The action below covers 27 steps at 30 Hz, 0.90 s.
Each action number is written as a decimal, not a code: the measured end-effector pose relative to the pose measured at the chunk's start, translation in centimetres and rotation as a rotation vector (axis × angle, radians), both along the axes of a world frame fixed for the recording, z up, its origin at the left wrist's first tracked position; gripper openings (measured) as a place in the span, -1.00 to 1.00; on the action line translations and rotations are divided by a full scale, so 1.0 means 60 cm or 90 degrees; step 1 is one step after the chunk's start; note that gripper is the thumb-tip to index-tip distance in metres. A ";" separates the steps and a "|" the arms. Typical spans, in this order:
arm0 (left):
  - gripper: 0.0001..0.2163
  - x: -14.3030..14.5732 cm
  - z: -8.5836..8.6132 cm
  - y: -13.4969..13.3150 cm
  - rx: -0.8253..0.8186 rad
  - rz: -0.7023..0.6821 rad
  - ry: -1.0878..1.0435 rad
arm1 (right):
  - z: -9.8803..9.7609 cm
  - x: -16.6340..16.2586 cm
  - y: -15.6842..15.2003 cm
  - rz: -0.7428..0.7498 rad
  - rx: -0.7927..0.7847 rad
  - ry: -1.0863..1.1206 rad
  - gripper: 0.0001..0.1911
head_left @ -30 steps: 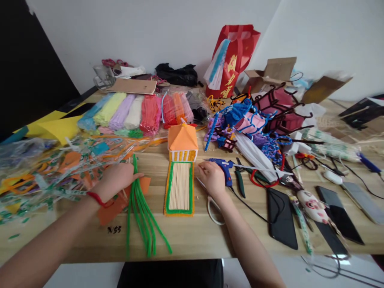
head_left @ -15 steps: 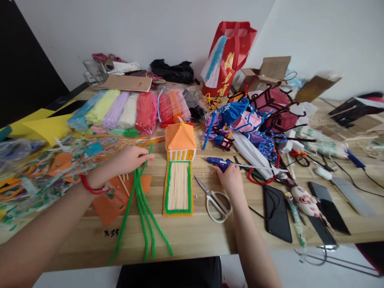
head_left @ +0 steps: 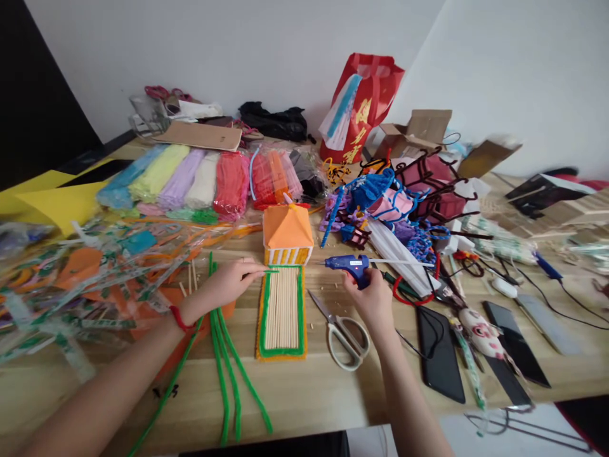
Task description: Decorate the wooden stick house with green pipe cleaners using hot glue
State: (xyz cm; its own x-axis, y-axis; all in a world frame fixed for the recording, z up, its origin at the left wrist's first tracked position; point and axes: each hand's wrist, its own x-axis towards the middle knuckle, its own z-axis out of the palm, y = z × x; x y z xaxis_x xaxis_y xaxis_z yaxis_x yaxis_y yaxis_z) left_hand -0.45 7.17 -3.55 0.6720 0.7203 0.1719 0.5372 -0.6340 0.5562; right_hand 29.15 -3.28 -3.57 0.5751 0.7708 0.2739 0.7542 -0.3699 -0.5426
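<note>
My left hand (head_left: 231,282) is closed in a pinch on a thin green piece (head_left: 271,271) at the top edge of the panel, its kind too small to make out. Thin wooden sticks line the panel (head_left: 285,311), framed in green and orange fuzzy stems. Behind it stands a little model house (head_left: 288,235) with an orange roof. Green pipe cleaners (head_left: 231,374) lie below my left wrist. My right hand (head_left: 371,298) grips a blue hot glue gun (head_left: 349,263), nozzle towards the house and panel, with a white glue stick (head_left: 404,262) protruding from its back.
Scissors (head_left: 346,336) lie between the panel and my right forearm. Scraps and wrappers (head_left: 90,273) cover the left side. Bagged pipe cleaners (head_left: 181,174) and a red bag (head_left: 361,108) stand behind. Phones (head_left: 440,355) and cables lie right.
My left hand has moved right from the green pipe cleaners to the panel's top edge, with a thin green piece in its fingertips. My right hand has raised and levelled the glue gun.
</note>
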 end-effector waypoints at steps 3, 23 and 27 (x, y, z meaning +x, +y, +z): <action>-0.70 0.001 -0.032 -0.006 0.103 0.058 -0.029 | -0.007 -0.015 -0.005 0.057 -0.027 -0.012 -0.60; -0.69 -0.006 -0.069 -0.014 0.272 0.119 -0.059 | -0.038 -0.047 0.007 0.211 0.075 -0.251 -0.73; -0.70 -0.006 -0.069 -0.014 0.278 0.117 -0.064 | -0.032 -0.046 0.009 0.228 0.091 -0.279 -0.73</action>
State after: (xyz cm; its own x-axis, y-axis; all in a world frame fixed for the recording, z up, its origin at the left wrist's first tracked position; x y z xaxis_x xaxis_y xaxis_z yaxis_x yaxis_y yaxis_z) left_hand -0.81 6.31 -7.70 0.5051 0.6719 0.5417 0.6194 -0.7193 0.3146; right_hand 26.36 -2.71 -5.48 0.0954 0.8346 0.5426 0.9841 0.0030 -0.1776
